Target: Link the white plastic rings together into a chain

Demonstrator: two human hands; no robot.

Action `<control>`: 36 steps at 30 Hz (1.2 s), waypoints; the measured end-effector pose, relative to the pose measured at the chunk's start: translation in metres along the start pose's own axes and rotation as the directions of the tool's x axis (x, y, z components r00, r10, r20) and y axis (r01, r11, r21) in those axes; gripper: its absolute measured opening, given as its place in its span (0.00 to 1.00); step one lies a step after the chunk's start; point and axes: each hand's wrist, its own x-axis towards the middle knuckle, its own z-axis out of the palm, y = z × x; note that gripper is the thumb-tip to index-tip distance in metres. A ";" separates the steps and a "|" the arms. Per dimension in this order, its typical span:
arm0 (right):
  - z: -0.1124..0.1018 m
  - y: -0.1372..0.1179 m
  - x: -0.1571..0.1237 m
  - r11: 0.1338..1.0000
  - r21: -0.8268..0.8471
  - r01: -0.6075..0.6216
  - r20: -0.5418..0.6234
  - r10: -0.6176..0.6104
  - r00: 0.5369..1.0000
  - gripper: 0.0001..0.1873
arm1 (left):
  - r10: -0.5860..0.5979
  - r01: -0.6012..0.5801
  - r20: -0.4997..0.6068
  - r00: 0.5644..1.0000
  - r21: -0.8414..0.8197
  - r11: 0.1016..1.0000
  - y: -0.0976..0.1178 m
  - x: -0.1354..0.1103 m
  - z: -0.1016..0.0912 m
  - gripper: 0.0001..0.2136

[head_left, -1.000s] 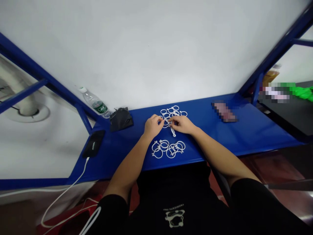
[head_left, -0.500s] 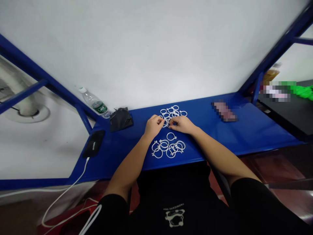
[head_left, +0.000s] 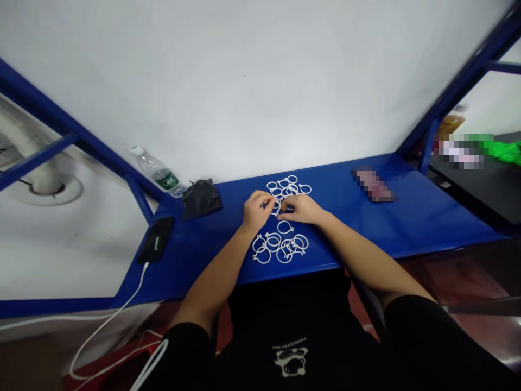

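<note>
On the blue table (head_left: 407,217), my left hand (head_left: 256,209) and my right hand (head_left: 302,208) meet with fingers pinched on one white plastic ring (head_left: 277,205) at the near edge of a far pile of white rings (head_left: 288,187). A single ring (head_left: 284,227) lies flat just below my hands. Closer to me sits a second cluster of several white rings (head_left: 280,247), near the table's front edge.
A plastic water bottle (head_left: 158,171) leans at the back left beside a crumpled black bag (head_left: 201,197). A black phone (head_left: 156,239) with a white cable (head_left: 109,320) lies at the left. A blurred flat object (head_left: 372,185) lies on the right. Blue frame bars (head_left: 459,87) flank the table.
A ring that hung from my right hand a second ago now lies flat on the table below my hands. Both hands have moved onto another ring at the far pile.
</note>
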 end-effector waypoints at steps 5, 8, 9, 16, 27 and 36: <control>0.006 0.000 0.001 1.000 -0.013 0.018 -0.021 -0.018 1.000 0.13 | -0.127 0.129 0.041 0.991 -0.049 0.990 0.000 -0.004 0.002 0.07; 0.007 0.002 0.001 1.000 0.007 0.015 -0.070 -0.014 0.997 0.08 | -0.205 0.213 0.077 0.976 -0.107 0.971 -0.003 -0.007 0.004 0.09; 0.006 0.003 0.001 1.000 0.017 0.016 -0.085 -0.015 0.996 0.07 | -0.220 0.230 0.091 0.971 -0.130 0.964 -0.004 -0.008 0.006 0.10; 0.004 0.002 0.000 0.999 0.046 0.003 -0.194 0.006 0.981 0.05 | -0.264 0.279 0.095 0.960 -0.217 0.935 -0.005 -0.006 0.005 0.16; -0.001 0.003 -0.001 0.997 0.059 0.046 -0.233 -0.031 0.972 0.10 | -0.107 0.130 0.295 0.949 -0.059 0.990 -0.003 -0.006 0.003 0.07; -0.007 0.002 -0.003 0.992 0.002 0.126 -0.072 -0.126 0.989 0.09 | -0.107 0.113 0.335 0.936 0.001 0.994 0.001 -0.006 0.002 0.04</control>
